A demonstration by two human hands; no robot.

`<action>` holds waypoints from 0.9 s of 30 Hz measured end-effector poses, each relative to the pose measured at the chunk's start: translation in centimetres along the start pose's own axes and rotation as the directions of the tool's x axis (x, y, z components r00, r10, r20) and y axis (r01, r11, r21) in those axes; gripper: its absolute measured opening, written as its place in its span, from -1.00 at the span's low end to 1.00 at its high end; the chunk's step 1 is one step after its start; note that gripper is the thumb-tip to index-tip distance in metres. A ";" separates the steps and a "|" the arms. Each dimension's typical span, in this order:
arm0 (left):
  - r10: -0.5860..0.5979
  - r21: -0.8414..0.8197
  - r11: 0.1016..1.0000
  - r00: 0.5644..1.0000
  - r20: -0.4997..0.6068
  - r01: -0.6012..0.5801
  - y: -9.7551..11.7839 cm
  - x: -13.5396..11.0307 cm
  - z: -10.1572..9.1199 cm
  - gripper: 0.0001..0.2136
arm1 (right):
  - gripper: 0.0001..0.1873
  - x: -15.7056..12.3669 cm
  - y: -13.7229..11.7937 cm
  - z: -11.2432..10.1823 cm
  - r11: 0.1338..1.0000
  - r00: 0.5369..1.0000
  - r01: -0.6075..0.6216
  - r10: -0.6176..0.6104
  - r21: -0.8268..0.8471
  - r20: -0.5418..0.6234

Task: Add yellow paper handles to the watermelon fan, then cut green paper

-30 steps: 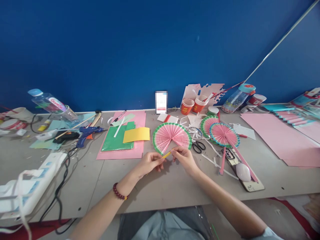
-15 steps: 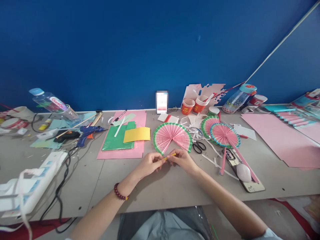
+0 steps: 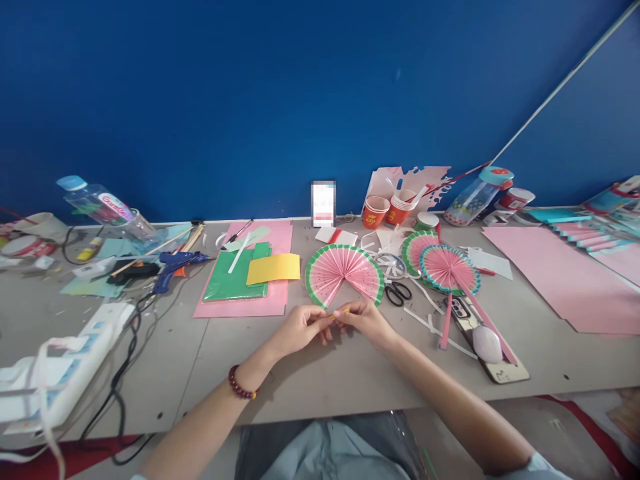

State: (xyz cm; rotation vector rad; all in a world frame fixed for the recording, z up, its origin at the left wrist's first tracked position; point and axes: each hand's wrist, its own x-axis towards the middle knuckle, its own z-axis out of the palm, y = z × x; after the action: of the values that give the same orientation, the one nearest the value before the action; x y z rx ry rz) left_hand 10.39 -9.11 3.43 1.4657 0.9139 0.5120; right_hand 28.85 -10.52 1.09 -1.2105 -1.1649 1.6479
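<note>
Fingertips of my left hand (image 3: pixel 306 327) and my right hand (image 3: pixel 363 320) meet in a pinch at the middle of the table. Between them is a small yellow paper strip (image 3: pixel 334 317), mostly covered by the fingers. Just beyond my hands lies a pleated pink paper fan (image 3: pixel 345 267) with a green rim and dark specks, spread like a watermelon slice with a gap at the front. Black-handled scissors (image 3: pixel 399 293) rest to the right of it. On the left, a yellow paper sheet (image 3: pixel 273 269) overlaps a green paper pack (image 3: pixel 235 283).
A blue glue gun (image 3: pixel 175 267) and a power strip (image 3: pixel 75 363) with cables occupy the left. Finished round fans (image 3: pixel 451 268) and a phone (image 3: pixel 505 372) lie to the right. Paper cups (image 3: pixel 376 212) stand by the blue wall. Pink sheets (image 3: pixel 560 280) cover the far right.
The yellow strip now shows less between my fingertips, which have drawn closer together around it. My left fingers have shifted slightly beneath it. Other things on the table stay put.
</note>
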 end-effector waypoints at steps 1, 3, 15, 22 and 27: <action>-0.004 -0.010 1.000 1.000 0.002 0.004 0.0 0.0 0.0 -0.65 | -0.61 0.0 0.0 0.0 1.000 1.000 -0.001 0.000 0.026 0.017; -0.019 -0.038 0.999 1.000 0.006 0.019 -0.2 0.0 0.0 -0.65 | -0.58 -0.1 -0.2 0.0 0.999 0.999 0.010 -0.012 0.053 0.035; -0.083 -0.126 0.988 0.996 0.021 0.085 -0.7 0.3 -0.5 -0.58 | -0.55 0.0 -0.5 -0.2 0.998 0.988 0.063 -0.061 0.014 -0.144; -0.093 -0.200 0.976 0.996 0.003 0.092 -0.1 0.2 -0.3 -0.57 | -0.57 0.2 -0.4 -0.1 0.999 0.997 0.018 -0.015 0.043 -0.078; -0.128 -0.256 0.956 0.989 0.074 0.143 -0.4 0.2 -0.3 -0.60 | -0.60 0.2 -0.3 -0.2 0.999 0.999 -0.028 0.030 0.036 -0.045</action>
State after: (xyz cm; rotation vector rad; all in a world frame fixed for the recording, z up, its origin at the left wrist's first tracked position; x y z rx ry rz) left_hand 10.21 -8.85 3.04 1.1645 0.8606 0.4678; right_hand 29.04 -10.18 1.24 -1.2419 -1.0906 1.6468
